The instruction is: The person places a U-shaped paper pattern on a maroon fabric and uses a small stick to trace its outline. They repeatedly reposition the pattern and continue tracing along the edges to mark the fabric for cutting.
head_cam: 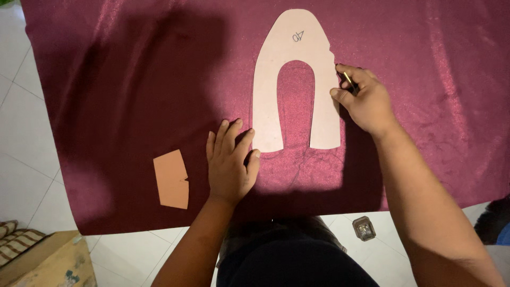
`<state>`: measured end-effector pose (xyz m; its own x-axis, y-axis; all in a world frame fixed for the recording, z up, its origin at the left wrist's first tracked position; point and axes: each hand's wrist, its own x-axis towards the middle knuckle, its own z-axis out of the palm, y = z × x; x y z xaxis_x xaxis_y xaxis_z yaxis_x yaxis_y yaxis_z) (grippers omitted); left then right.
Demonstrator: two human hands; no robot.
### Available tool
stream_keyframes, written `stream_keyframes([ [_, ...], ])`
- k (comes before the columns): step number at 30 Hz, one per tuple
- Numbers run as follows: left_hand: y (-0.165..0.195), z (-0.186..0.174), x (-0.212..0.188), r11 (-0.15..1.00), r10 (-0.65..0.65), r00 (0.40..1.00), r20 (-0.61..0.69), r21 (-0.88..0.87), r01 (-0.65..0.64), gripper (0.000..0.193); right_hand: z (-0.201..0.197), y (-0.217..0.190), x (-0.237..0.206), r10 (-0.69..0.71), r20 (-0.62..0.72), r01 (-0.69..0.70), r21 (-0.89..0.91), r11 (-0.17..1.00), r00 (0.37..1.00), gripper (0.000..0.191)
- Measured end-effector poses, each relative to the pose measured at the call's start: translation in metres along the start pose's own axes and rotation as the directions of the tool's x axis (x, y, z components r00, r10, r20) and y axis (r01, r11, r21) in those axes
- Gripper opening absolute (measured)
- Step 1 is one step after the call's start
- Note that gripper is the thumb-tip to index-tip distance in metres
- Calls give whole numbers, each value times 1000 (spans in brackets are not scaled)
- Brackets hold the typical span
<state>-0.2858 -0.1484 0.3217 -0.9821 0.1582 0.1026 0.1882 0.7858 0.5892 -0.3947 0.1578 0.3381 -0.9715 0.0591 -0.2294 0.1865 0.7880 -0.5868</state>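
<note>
White tiled floor, spread with a sheet of shiny maroon fabric (133, 79). On it, centre — a pale pink horseshoe-shaped card pattern (295, 58). Left hand (229, 162): open, flat on the fabric, fingertips at the pattern's near-left leg. Right hand (364, 101): closed around a slim dark marking pen (349, 83) at the pattern's right edge. Step judged: tracing the outline; steady pressure needed. Near left — a small tan card piece (171, 179).

The right hand (366, 101) hides most of the pen (348, 82).
</note>
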Motion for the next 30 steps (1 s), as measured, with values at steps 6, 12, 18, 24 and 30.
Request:
stream_keyframes([
  [6, -16, 2, -1, 1000, 0, 1000, 5, 7, 0, 42, 16, -3, 4, 11, -3, -11, -9, 1000, 1000, 51],
  [12, -23, 1, -1, 1000, -14, 1000, -5, -4, 14, 42, 24, -8, 5, 5, -2, -5, -10, 1000, 1000, 51],
  [18, -30, -7, -1, 1000, 1, 1000, -26, 6, -1, 41, 29, -19, 6, 19, 8, -19, 1, 1000, 1000, 51],
  [24, -31, -8, 2, 999, -18, 1000, -11, 32, 18, 45, 33, -16, 8, 2, 11, -1, -47, 999, 1000, 51],
  [30, -18, 9, 8, 989, 92, 995, 38, 109, -96, 38, 33, -3, 1, -49, 28, 50, -50, 997, 998, 52],
])
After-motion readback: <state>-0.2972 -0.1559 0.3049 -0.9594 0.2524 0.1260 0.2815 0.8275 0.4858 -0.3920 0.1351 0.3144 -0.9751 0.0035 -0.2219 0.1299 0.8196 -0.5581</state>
